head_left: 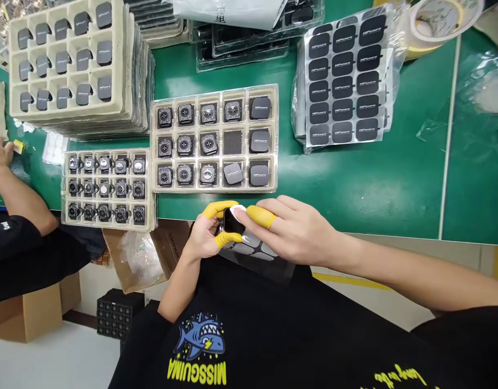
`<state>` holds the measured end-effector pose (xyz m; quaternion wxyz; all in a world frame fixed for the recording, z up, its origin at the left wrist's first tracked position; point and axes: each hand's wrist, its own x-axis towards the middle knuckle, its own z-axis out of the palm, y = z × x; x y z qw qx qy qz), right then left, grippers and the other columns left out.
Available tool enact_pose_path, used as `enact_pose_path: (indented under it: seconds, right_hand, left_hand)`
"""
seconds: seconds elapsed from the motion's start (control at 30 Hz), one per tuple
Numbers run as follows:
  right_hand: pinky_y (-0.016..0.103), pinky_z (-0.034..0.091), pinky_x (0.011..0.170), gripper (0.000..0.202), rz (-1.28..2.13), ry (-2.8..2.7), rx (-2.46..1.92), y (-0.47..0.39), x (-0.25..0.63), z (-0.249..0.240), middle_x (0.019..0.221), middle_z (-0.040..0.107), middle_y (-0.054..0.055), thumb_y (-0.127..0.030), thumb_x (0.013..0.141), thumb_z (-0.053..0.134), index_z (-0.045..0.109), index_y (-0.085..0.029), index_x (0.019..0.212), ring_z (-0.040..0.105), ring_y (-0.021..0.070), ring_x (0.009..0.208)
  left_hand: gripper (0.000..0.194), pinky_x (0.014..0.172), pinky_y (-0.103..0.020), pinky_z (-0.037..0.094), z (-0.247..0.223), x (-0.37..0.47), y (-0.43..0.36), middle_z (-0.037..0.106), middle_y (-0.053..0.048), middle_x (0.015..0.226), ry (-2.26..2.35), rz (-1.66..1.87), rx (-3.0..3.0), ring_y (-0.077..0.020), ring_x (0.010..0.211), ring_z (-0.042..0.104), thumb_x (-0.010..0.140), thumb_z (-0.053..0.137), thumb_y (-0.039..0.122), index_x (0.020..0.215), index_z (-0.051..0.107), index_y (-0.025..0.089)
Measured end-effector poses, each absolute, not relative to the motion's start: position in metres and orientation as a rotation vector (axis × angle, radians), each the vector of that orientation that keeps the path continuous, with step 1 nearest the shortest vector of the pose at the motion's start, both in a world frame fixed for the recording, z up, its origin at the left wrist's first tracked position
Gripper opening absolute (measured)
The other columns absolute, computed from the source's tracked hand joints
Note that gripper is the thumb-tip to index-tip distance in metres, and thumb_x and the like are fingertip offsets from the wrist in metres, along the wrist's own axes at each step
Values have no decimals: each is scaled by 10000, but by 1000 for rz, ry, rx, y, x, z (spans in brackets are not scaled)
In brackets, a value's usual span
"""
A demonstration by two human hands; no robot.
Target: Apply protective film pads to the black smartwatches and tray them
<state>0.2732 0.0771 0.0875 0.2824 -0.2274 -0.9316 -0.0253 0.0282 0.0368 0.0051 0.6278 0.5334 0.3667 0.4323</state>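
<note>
My left hand (205, 231), with yellow finger cots on thumb and finger, is closed around a smartwatch body (231, 222), its dark screen facing up. In my right hand (300, 227) a small white wiping pad (237, 208) is pressed on the screen near its upper edge. A yellow cot covers one of that hand's fingers. Below my hands, a sheet of grey stickers (267, 249) lies at my lap, partly hidden. Just beyond is a beige tray (214, 189) with watch bodies, most back up, others under dark HiFuture-marked films. One of its cells holds no watch.
A smaller-celled tray (155, 216) of watches sits left, before a tall tray stack (129, 70). Sticker sheets (342, 86) and tape rolls (435, 24) lie right on the green table (354, 189). A co-worker's arm (22, 194) reaches in left; an open carton (168, 248) stands below.
</note>
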Motion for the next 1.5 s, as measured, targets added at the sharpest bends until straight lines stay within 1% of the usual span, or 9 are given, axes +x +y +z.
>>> enact_pose_path:
  seconds: [0.1, 0.3, 0.5, 0.7, 0.83, 0.97, 1.17, 1.33, 1.5]
  right_hand:
    - [381, 453, 642, 279, 4, -2520, -534, 71, 278, 87, 892, 781, 94, -57, 1111, 521, 763, 2, 1237, 665, 217, 829]
    - [368, 420, 673, 244, -8, -2561, -467, 72, 272, 86, 1043, 803, 66, -116, 1120, 565, 795, -152, 1192, 644, 184, 866]
    - [380, 394, 658, 247, -146, -2530, -633, 75, 271, 90, 881, 763, 61, -73, 1083, 589, 788, -110, 1226, 648, 223, 884]
    - [370, 420, 688, 256, 86, -2558, -397, 73, 273, 87, 981, 783, 43, -86, 1118, 558, 782, -155, 1219, 657, 176, 889]
    - [378, 419, 696, 266, 17, -2568, -411, 77, 266, 86, 1034, 794, 47, -123, 1123, 576, 762, -171, 1309, 667, 186, 935]
    - [387, 416, 672, 292, -42, -2535, -515, 81, 267, 87, 943, 786, 65, -71, 1103, 547, 748, -100, 1311, 665, 209, 867]
    - [357, 432, 698, 292, 142, -2555, -336, 83, 273, 88, 992, 788, 40, -68, 1126, 541, 748, -176, 1302, 692, 176, 934]
    - [376, 426, 677, 223, 61, -2525, -380, 86, 261, 88, 1031, 806, 67, -122, 1127, 610, 783, -117, 1268, 677, 196, 939]
    - [389, 426, 672, 261, -14, -2518, -493, 85, 264, 88, 925, 787, 78, -54, 1093, 583, 790, -85, 1248, 666, 219, 892]
  left_hand:
    - [795, 896, -316, 682, 3, 27, 36, 866, -108, 1164, 837, 991, 1208, -245, 1015, 861, 839, 938, 654, 1453, 685, 219]
    - [747, 898, -301, 683, 6, 21, 41, 865, -103, 1179, 823, 903, 1294, -241, 1022, 858, 860, 941, 609, 1451, 702, 219]
    - [732, 928, -312, 686, 6, 23, 41, 862, -121, 1233, 808, 975, 1265, -258, 1083, 863, 863, 961, 549, 1455, 685, 217]
    - [774, 831, -291, 669, 6, 15, 38, 873, -98, 1106, 822, 871, 1289, -225, 934, 852, 852, 923, 663, 1440, 707, 207]
    - [754, 871, -306, 668, 8, 14, 42, 870, -80, 1110, 845, 824, 1397, -224, 948, 839, 851, 940, 630, 1443, 717, 221]
    - [772, 936, -336, 681, 8, 16, 41, 863, -111, 1214, 819, 935, 1326, -260, 1051, 854, 828, 955, 635, 1434, 714, 222]
    - [763, 809, -284, 659, 9, 13, 41, 870, -86, 1071, 767, 911, 1240, -215, 891, 839, 846, 956, 601, 1450, 705, 206]
    - [772, 838, -305, 670, 9, 11, 46, 860, -85, 1082, 816, 868, 1341, -229, 922, 832, 819, 958, 645, 1415, 736, 207]
    - [828, 893, -324, 682, 8, 12, 42, 863, -130, 1171, 857, 958, 1255, -267, 1025, 861, 780, 975, 665, 1406, 718, 187]
